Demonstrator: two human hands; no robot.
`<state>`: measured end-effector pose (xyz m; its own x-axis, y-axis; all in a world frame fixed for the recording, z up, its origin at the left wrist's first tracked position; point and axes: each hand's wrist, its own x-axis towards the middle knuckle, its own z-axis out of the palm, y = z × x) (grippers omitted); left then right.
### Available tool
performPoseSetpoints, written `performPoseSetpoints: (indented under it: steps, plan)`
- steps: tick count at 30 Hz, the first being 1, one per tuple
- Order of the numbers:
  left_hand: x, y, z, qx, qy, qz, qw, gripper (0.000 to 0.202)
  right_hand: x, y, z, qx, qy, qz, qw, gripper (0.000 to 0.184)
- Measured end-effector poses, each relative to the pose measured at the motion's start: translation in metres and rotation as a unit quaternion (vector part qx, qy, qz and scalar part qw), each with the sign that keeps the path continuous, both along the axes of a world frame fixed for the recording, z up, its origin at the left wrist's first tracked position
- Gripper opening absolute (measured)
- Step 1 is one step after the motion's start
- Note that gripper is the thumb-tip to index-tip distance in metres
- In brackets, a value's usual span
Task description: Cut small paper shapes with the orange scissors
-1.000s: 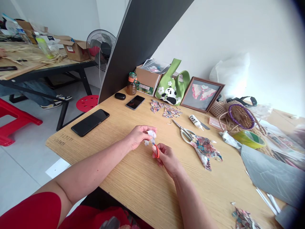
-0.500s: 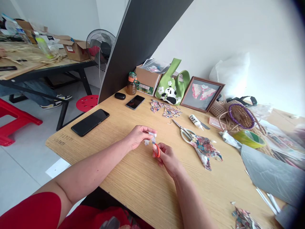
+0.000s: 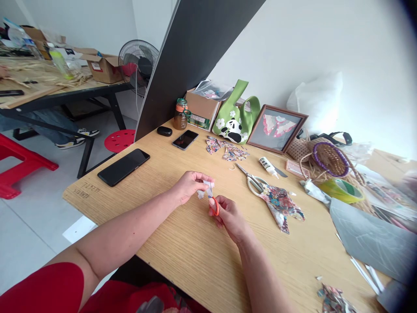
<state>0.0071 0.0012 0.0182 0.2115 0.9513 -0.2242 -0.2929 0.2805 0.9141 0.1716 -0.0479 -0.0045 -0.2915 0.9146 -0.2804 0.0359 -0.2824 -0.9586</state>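
Note:
My left hand (image 3: 188, 185) pinches a small white piece of paper (image 3: 206, 188) just above the wooden table (image 3: 182, 243). My right hand (image 3: 230, 216) is closed round small orange-handled scissors (image 3: 214, 204), whose blades meet the paper. Both hands work close together near the middle of the table. A larger pair of white-handled scissors (image 3: 252, 180) lies to the right, beside a flowered paper cutout (image 3: 282, 204).
Two black phones (image 3: 124, 167) (image 3: 185, 139) and a black case (image 3: 164, 131) lie at the left. Behind are a jar (image 3: 180, 114), cardboard box (image 3: 202, 108), green panda bag (image 3: 237, 117), framed picture (image 3: 276, 128), glue bottle (image 3: 267, 166), woven basket (image 3: 327, 158) and tape roll (image 3: 341, 190). Grey sheets (image 3: 371, 239) lie right.
The small paper in my left hand has been turned slightly against the scissors. Both hands stay in the same place.

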Motion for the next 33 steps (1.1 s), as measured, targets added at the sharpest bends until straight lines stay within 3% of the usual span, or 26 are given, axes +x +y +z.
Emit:
performPoseSetpoints:
  steps: [33]
  plan:
    - [-0.0004, 0.0003, -0.0011, -0.029, -0.013, -0.011, 0.999, 0.025, -0.0028, 0.0010, -0.0018, 0.011, 0.016, -0.015, 1.000, 0.053]
